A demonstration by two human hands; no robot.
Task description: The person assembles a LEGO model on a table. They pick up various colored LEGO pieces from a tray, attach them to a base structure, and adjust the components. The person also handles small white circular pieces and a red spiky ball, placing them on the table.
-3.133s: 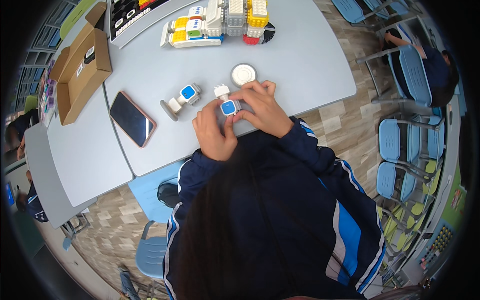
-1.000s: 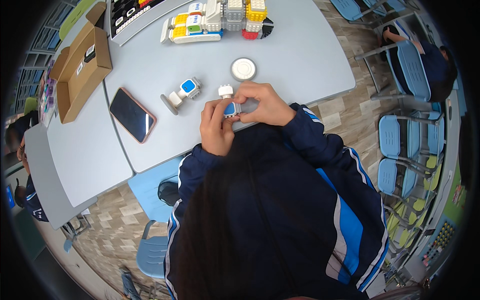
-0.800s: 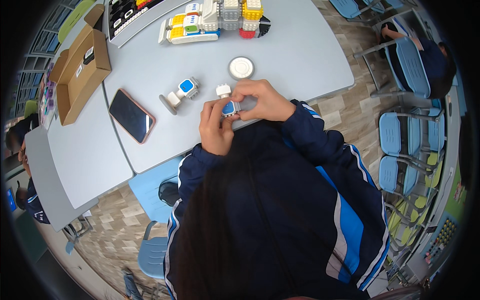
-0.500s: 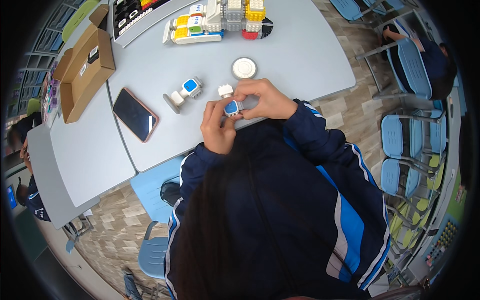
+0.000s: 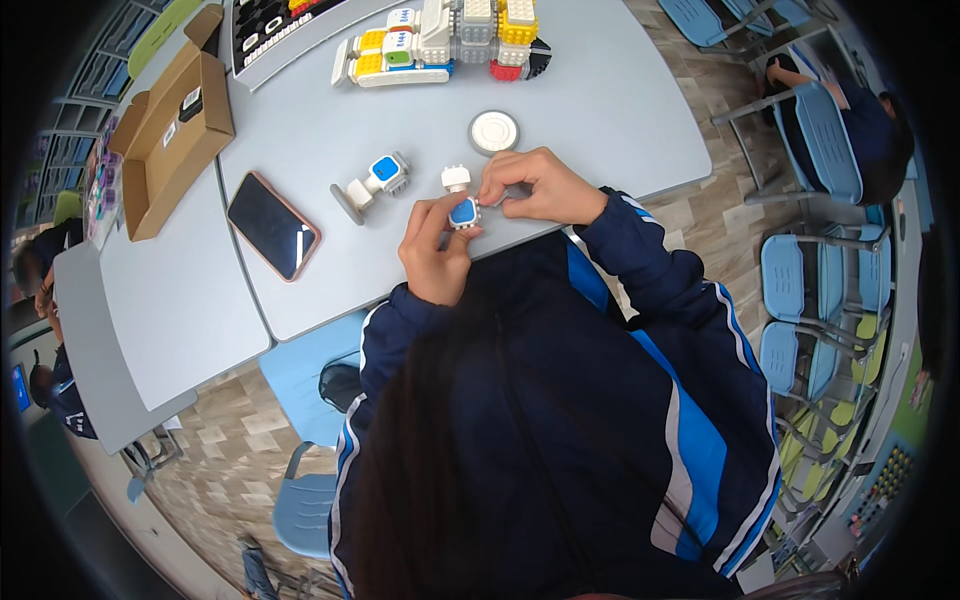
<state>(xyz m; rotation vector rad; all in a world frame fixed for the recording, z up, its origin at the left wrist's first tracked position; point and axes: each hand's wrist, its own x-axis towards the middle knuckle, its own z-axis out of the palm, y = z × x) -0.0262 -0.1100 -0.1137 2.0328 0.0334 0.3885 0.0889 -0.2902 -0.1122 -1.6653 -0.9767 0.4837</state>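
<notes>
My left hand (image 5: 436, 250) grips a small white toy block with a blue face (image 5: 463, 212), close to the table's near edge. A white studded piece (image 5: 456, 177) stands just beyond that block and seems joined to it. My right hand (image 5: 540, 188) is beside the block's right side, thumb and index finger curled; what they hold, if anything, is hidden. Farther left lies a similar blue-and-white block assembly (image 5: 384, 174) with grey parts and a grey disc at one end. A round white wheel with a grey rim (image 5: 494, 131) rests flat beyond my right hand.
A dark-screened phone (image 5: 272, 226) lies at the left. Behind it are an open cardboard box (image 5: 175, 140) and a tray of parts (image 5: 290, 35). A larger build of white, yellow, grey and red blocks (image 5: 440, 45) stands at the table's far side. Blue chairs (image 5: 790, 265) are on the right.
My right hand has drawn slightly right, away from the block, and the grey part at the block's side no longer shows there. My left hand keeps its grip.
</notes>
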